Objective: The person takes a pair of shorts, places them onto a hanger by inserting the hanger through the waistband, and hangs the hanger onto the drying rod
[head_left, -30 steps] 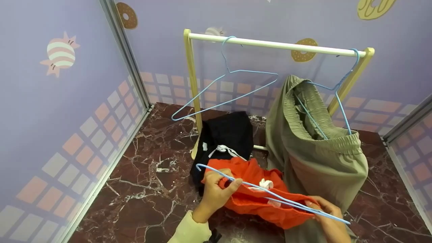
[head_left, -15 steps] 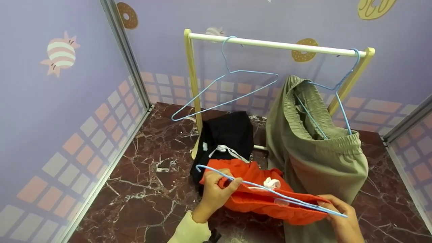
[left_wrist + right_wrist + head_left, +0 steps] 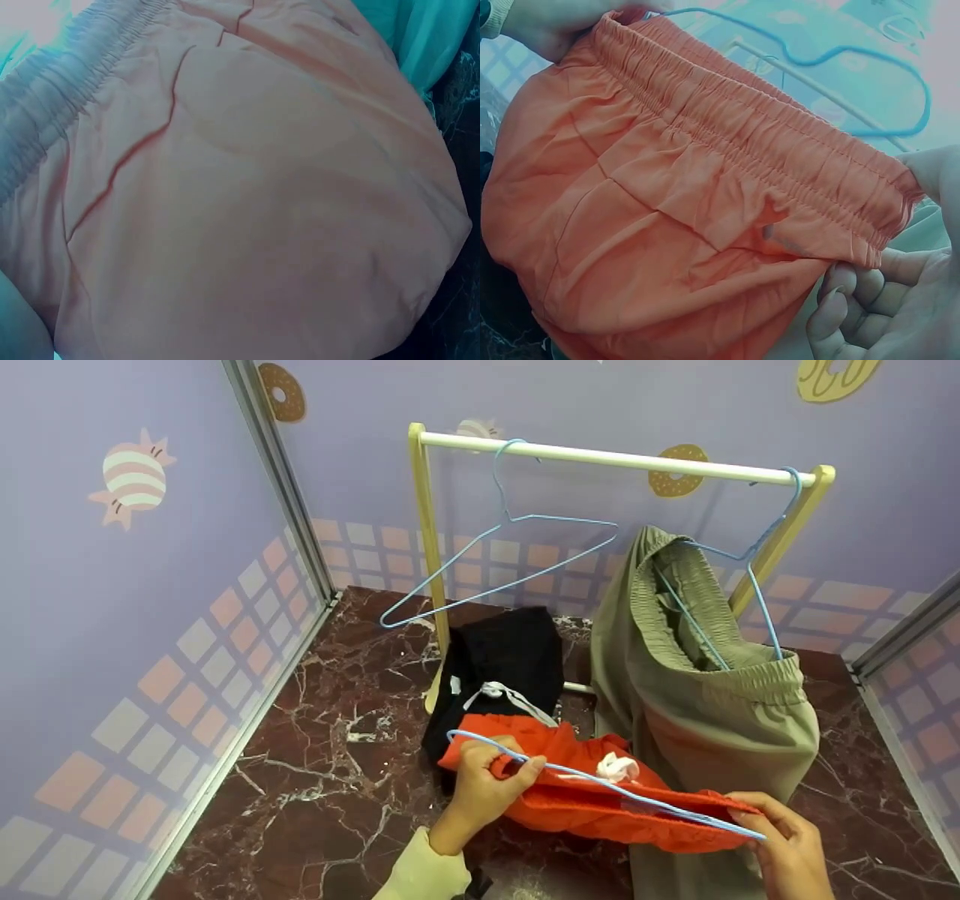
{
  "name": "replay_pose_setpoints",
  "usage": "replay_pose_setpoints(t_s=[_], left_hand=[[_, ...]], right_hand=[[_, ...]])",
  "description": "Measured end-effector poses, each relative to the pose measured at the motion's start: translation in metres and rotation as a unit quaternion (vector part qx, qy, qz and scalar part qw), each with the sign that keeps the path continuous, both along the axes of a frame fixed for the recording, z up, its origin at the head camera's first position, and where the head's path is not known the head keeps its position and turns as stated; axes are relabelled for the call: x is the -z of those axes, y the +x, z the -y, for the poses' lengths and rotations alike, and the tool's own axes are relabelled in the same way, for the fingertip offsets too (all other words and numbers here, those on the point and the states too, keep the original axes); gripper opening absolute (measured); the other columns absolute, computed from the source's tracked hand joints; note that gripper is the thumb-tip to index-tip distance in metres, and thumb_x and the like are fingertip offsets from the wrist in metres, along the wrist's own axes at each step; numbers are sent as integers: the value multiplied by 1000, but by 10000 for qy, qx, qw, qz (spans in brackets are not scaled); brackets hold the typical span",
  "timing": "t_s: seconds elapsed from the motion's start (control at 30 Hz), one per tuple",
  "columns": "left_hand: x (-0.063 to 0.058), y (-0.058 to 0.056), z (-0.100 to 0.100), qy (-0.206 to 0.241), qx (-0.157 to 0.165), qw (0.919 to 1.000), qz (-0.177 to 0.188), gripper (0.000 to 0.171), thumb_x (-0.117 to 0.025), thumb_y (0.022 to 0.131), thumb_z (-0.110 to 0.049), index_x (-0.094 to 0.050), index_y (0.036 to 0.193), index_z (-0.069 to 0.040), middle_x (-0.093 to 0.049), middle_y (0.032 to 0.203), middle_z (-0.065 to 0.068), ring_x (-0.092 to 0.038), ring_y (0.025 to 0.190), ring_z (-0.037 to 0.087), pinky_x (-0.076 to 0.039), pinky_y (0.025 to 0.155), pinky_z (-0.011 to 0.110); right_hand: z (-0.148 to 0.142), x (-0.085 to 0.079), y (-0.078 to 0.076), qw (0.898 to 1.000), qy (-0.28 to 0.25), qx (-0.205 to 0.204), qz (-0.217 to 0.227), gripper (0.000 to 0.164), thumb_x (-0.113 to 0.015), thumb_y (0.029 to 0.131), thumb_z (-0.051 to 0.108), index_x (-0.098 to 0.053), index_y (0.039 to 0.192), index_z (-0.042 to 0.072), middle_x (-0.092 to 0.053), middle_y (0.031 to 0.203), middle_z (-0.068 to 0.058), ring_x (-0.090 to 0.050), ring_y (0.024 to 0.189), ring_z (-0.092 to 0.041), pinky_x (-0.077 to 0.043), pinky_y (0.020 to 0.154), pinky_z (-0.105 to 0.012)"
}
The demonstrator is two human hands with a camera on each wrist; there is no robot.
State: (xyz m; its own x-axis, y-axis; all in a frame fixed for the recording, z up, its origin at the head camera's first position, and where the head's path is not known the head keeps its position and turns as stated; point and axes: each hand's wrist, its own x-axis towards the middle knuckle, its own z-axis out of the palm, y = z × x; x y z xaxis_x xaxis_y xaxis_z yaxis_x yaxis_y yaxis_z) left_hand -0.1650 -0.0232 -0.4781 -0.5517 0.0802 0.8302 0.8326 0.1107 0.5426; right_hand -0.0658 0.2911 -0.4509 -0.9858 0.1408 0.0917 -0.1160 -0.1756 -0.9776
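Orange-red shorts (image 3: 600, 821) with a gathered elastic waistband and a white drawstring (image 3: 617, 767) are held up in front of me. Along the waistband opening lies a blue wire clothes hanger (image 3: 600, 785), its hook towards the left. My left hand (image 3: 486, 780) pinches the hanger near its neck together with the waistband's left end. At the other end, my right hand (image 3: 787, 840) grips the waistband beside the hanger's tip. In the right wrist view those fingers (image 3: 866, 281) curl at the waistband (image 3: 750, 142). Tinted cloth (image 3: 247, 202) fills the left wrist view, hiding the left fingers.
A clothes rack with a white rail (image 3: 615, 457) stands behind. From it hang a bare blue hanger (image 3: 499, 592) and khaki trousers (image 3: 720, 735) on another hanger. A black garment (image 3: 514, 649) with a white drawstring lies on the marble floor (image 3: 322, 765).
My right hand has moved rightward and slightly up, drawing the waistband out along the hanger, whose right end has risen a little. The left hand has shifted only slightly.
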Motion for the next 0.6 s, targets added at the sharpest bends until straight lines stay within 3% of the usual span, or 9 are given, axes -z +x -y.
replay_pose_setpoints(t_s=[0.37,0.6], left_hand=[[-2,-2,2,-206,-448,9986,-180,27,-73,75,-19,-52,58,-16,-47,51,-7,-37,48,-4,-30,47,9],[-2,-2,2,-554,-1005,9927,-358,28,-76,71,-27,-55,56,-18,-52,52,-10,-43,47,-2,-33,53,14]], right_hand=[[-3,-2,2,9995,83,210,221,18,-45,89,-9,-56,102,-16,-68,88,-7,-65,75,-15,-53,60,-27],[-2,-5,2,9977,329,406,430,17,-48,90,-5,-59,101,-12,-69,86,-5,-65,73,-13,-52,59,-27]])
